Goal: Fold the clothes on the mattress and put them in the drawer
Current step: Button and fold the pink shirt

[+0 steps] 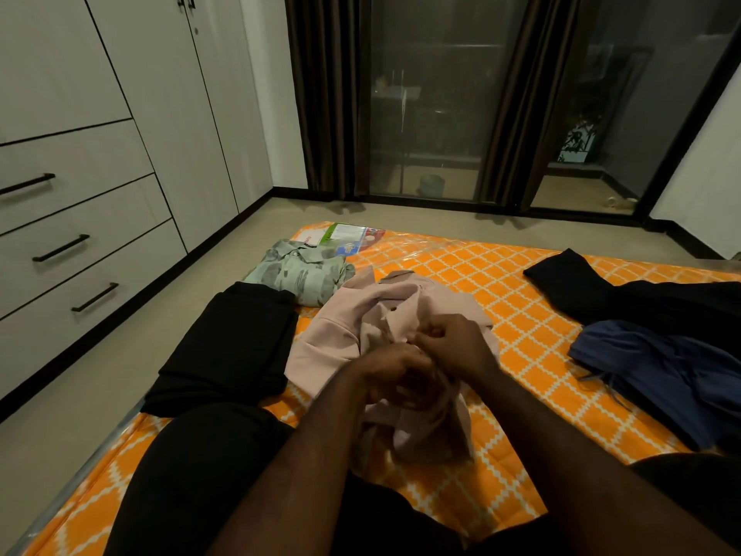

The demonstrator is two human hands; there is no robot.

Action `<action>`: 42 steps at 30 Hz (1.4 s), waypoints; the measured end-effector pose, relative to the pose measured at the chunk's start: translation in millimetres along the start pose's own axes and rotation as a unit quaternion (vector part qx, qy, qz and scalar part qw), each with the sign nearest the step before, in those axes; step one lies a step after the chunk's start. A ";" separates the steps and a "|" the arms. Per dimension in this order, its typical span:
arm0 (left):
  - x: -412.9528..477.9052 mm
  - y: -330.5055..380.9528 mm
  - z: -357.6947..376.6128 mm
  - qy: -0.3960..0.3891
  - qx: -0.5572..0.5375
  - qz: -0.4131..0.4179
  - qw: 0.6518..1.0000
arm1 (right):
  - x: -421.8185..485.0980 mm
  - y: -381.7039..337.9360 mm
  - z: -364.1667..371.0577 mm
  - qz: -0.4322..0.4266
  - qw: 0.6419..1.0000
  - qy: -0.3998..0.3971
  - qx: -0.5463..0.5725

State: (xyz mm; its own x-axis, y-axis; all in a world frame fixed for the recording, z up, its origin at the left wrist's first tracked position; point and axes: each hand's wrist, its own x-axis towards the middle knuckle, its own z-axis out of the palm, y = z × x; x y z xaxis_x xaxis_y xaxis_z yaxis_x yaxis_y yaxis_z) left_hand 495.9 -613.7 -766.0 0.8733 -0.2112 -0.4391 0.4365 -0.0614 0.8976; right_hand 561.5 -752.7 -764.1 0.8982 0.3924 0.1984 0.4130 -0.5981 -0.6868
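The left hand (pixel 395 379) and right hand (pixel 453 347) both clutch the crumpled pale pink cotton shirt (pixel 345 315). It stretches away from them toward the far edge of the orange patterned mattress (pixel 521 274), and the right hand is further along it.

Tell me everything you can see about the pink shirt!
The pink shirt is pale, soft-looking cloth with a collar and a small dark button. It lies crumpled and unfolded on the orange mattress. The left hand and right hand both grip its bunched front with curled fingers. Its far edge reaches the folded green patterned shirt.
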 end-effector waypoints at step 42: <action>7.5 27.4 -36.1 0.435 0.418 0.160 0.781 | 16.5 16.7 25.8 -0.049 0.968 -0.173 -0.173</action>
State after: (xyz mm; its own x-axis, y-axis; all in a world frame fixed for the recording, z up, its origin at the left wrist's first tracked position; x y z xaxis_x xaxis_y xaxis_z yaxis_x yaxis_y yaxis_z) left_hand 522.3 -581.8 -746.0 0.8846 0.3740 0.2786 0.1895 -0.8342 0.5179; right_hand 579.4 -738.2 -790.2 0.7726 0.6338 -0.0369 0.5733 -0.7214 -0.3884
